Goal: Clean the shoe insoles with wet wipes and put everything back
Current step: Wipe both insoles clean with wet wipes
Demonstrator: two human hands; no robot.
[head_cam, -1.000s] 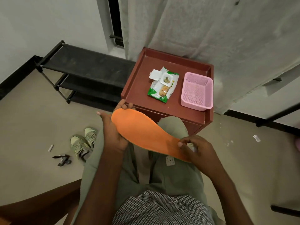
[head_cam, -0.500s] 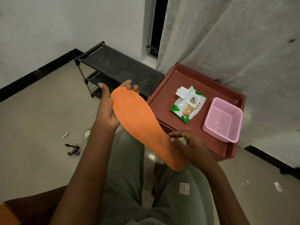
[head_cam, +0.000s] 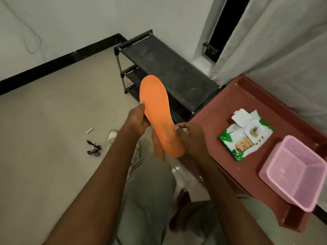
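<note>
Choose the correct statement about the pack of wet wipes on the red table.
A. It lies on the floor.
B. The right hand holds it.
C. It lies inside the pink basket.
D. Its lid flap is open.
D: the wet wipes pack lies on the red table with its white lid flap folded up, beside the pink basket.

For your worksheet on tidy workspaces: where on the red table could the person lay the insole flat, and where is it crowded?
The red table is bare along its near-left strip, between the shoe rack and the wipes pack, and at the far corner by the curtain. The right end is crowded: pack and pink basket lie close together.
</note>
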